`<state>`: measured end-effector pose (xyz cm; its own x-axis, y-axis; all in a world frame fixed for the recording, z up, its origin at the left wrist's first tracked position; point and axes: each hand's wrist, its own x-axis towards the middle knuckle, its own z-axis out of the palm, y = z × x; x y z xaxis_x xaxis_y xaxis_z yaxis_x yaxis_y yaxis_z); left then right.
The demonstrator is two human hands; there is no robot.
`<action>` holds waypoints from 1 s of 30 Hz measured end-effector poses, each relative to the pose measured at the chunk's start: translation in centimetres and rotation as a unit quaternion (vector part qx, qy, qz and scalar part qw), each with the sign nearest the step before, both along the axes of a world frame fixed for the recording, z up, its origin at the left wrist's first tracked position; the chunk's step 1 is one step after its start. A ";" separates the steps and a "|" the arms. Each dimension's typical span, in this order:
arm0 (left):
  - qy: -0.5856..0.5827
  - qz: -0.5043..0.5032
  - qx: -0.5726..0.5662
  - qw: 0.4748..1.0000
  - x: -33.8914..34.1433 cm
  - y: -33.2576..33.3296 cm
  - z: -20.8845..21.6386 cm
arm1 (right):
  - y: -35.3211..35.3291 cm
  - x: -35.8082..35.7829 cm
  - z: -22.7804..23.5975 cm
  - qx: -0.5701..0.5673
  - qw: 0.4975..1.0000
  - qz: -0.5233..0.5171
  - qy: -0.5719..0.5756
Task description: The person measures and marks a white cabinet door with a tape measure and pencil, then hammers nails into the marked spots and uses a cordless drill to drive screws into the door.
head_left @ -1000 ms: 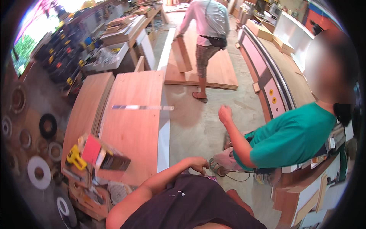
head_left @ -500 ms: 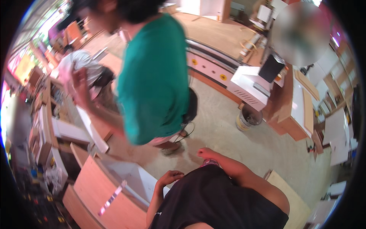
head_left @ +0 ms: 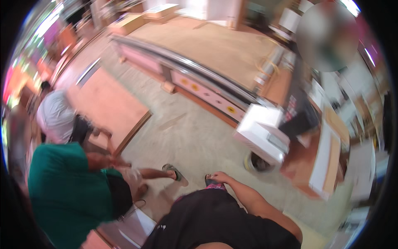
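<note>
Your right hand point(head_left: 218, 177) hangs at your hip, fingers loosely curled against your black shirt point(head_left: 215, 220), holding nothing I can make out; blur hides how far they close. Left hand isn't in view.

Versus half a second ago: the view has swung. The person in the green shirt point(head_left: 62, 195) was upright at centre; now they're bent over at lower left, foot in a sandal point(head_left: 176, 174) just beside you. The white cabinet point(head_left: 263, 137) has come closer, right of centre.

Around: plywood sheet point(head_left: 110, 108) on the floor, a second person in a grey shirt point(head_left: 56, 118) behind it, long machine bed point(head_left: 199, 79) across the top.
</note>
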<state>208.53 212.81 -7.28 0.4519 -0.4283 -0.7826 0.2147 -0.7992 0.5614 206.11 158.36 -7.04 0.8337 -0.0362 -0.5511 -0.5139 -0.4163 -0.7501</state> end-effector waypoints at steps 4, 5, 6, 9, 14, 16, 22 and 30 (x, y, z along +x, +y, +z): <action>0.053 0.108 -0.048 0.992 5.6 -8.0 -1.7 | -12.6 2.9 -2.2 -0.063 0.989 -0.095 0.091; 0.060 0.137 -0.044 0.988 7.5 -10.2 -2.6 | -15.6 4.3 -3.9 -0.069 0.989 -0.094 0.094; 0.072 0.159 -0.033 0.984 10.4 -12.3 -2.9 | -17.9 7.3 -5.0 -0.074 0.988 -0.099 0.097; 0.103 0.212 0.022 0.972 19.3 -16.6 -1.8 | -20.2 16.9 -2.3 -0.044 0.985 -0.091 0.143; 0.159 0.247 0.045 0.955 36.9 -21.7 -3.0 | -26.0 29.5 1.1 -0.076 0.980 -0.083 0.166; 0.094 0.195 0.085 0.973 47.7 -22.6 -3.4 | -27.3 35.5 2.0 -0.069 0.982 -0.042 0.170; -0.158 0.172 0.001 0.972 79.3 -25.1 -0.6 | -24.8 51.9 5.5 0.097 0.951 -0.058 0.287; -0.203 0.142 -0.008 0.969 109.3 -23.7 2.5 | -18.4 86.7 0.1 0.039 0.983 0.005 0.181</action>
<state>317.79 189.07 -4.80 0.8226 -0.2526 -0.5095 0.1829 -0.7308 0.6576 292.84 139.91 -6.96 0.5827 0.0250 -0.8123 -0.7494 -0.3704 -0.5489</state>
